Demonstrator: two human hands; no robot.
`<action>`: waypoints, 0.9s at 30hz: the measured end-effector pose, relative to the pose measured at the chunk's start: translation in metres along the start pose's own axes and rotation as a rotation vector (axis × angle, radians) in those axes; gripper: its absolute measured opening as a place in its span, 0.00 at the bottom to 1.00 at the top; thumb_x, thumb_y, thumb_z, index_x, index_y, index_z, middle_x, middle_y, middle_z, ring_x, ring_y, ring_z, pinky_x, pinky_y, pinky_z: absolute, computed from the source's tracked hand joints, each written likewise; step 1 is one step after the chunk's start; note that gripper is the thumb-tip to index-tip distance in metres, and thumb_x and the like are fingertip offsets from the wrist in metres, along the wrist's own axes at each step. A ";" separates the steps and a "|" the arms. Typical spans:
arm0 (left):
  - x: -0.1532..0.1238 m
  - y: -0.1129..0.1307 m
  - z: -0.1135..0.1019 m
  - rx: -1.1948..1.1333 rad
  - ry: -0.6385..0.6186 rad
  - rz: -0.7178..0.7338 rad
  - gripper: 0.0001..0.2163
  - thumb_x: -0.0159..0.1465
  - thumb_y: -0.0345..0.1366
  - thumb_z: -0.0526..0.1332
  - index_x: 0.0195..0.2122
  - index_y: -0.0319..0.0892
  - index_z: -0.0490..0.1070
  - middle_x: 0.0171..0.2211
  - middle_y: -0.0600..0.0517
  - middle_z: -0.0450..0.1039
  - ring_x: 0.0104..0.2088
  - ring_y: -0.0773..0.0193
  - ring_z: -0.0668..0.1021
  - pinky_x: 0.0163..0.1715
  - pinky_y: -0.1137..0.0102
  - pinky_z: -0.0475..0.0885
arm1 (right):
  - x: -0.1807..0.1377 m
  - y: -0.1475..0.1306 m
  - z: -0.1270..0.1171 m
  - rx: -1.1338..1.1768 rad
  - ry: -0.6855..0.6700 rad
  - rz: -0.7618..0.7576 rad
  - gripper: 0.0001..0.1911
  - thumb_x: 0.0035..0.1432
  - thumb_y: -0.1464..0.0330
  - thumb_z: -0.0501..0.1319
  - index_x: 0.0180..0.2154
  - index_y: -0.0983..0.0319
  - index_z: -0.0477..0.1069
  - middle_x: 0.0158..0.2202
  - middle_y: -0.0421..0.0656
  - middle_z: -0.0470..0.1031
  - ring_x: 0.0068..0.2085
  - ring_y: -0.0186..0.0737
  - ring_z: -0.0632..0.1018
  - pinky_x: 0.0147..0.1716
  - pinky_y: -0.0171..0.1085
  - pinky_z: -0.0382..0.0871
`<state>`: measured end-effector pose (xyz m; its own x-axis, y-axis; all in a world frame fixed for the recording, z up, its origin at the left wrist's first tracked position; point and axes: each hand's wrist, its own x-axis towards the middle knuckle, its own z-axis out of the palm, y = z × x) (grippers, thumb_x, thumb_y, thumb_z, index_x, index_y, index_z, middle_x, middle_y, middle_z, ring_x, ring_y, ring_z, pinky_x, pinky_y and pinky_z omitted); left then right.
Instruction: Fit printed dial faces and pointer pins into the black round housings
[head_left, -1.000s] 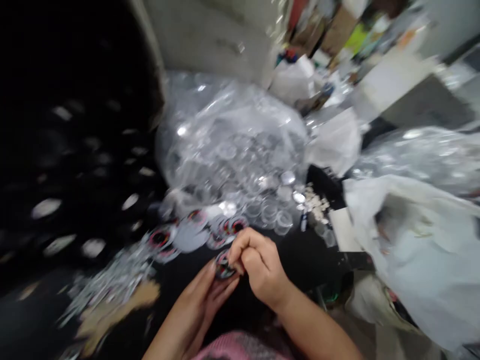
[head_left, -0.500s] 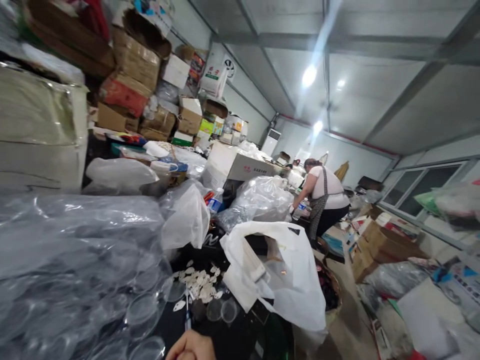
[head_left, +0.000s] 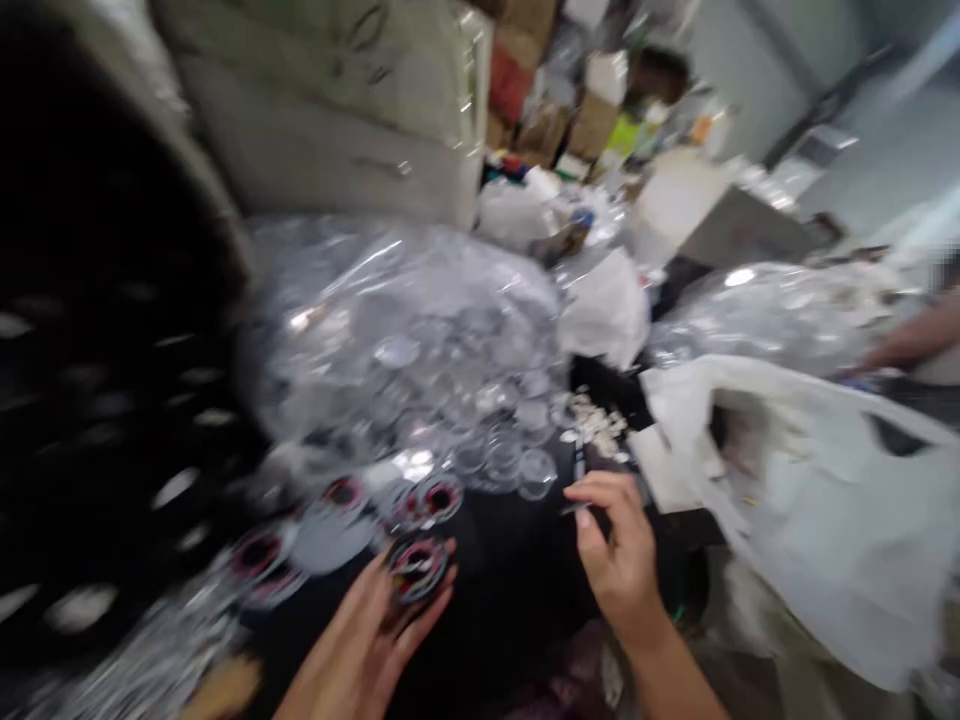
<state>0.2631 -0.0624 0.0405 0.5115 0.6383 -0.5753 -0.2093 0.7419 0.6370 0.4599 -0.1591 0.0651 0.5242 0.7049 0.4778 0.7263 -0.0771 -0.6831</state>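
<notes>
My left hand (head_left: pixel 375 620) is closed around a round case (head_left: pixel 418 566) with a dark rim and a red-and-black ring pattern inside. To its right, my right hand (head_left: pixel 619 545) has its thumb and forefinger bent toward each other. A small dark thing sits at those fingertips, too blurred to name. Just above the forefinger is a slim pen-like tool (head_left: pixel 579 455); I cannot tell whether the hand touches it. Beyond it lies a pile of small white tags (head_left: pixel 600 425). Several similar round cases (head_left: pixel 259 550) lie left of my left hand on the black surface (head_left: pixel 510 590).
A clear plastic bag (head_left: pixel 420 290) with round transparent containers (head_left: pixel 502 455) lies ahead. A white plastic bag (head_left: pixel 832 500) stands at the right. Something large and black (head_left: pixel 112 300) fills the left side. Boxes are stacked behind, and another person's arm (head_left: pixel 915 335) shows at the right.
The view has swung left and down, with motion blur. Both hands are now visible, where one showed before. The round case in my left hand has come into sight.
</notes>
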 end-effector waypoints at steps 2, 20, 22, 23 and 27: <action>-0.005 -0.001 -0.011 -0.048 0.041 -0.006 0.19 0.64 0.52 0.64 0.49 0.46 0.77 0.54 0.48 0.77 0.56 0.50 0.76 0.54 0.60 0.75 | 0.002 -0.021 0.015 0.001 -0.257 -0.052 0.08 0.63 0.73 0.59 0.41 0.58 0.74 0.37 0.42 0.75 0.41 0.42 0.75 0.44 0.43 0.69; -0.002 -0.011 -0.026 -0.157 0.164 0.005 0.21 0.54 0.51 0.72 0.47 0.49 0.80 0.55 0.48 0.79 0.58 0.46 0.76 0.54 0.62 0.76 | 0.007 -0.074 0.091 -0.160 -0.622 -0.122 0.05 0.59 0.76 0.60 0.31 0.62 0.70 0.30 0.41 0.76 0.33 0.37 0.74 0.37 0.37 0.66; -0.002 -0.007 -0.027 -0.100 0.209 0.018 0.22 0.55 0.52 0.71 0.50 0.52 0.79 0.57 0.51 0.77 0.62 0.48 0.72 0.55 0.65 0.74 | 0.010 -0.074 0.088 -0.047 -0.668 -0.016 0.06 0.58 0.76 0.62 0.31 0.62 0.71 0.29 0.39 0.77 0.31 0.35 0.75 0.35 0.34 0.66; -0.003 -0.005 -0.028 -0.080 0.225 0.020 0.23 0.56 0.52 0.71 0.51 0.52 0.78 0.58 0.52 0.76 0.63 0.49 0.71 0.56 0.66 0.74 | 0.014 -0.071 0.087 0.026 -0.703 0.013 0.05 0.58 0.76 0.63 0.31 0.61 0.72 0.30 0.39 0.77 0.31 0.34 0.75 0.34 0.33 0.67; -0.004 0.003 -0.035 -0.089 0.209 0.070 0.23 0.58 0.51 0.70 0.53 0.52 0.76 0.57 0.52 0.77 0.63 0.50 0.71 0.56 0.65 0.74 | 0.046 -0.048 0.092 -0.045 -0.677 0.035 0.07 0.66 0.72 0.58 0.41 0.62 0.76 0.39 0.42 0.80 0.40 0.36 0.79 0.41 0.34 0.71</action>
<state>0.2310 -0.0557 0.0270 0.3113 0.7103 -0.6313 -0.3155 0.7039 0.6364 0.4085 -0.0579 0.0691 0.1643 0.9864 -0.0059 0.7391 -0.1270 -0.6615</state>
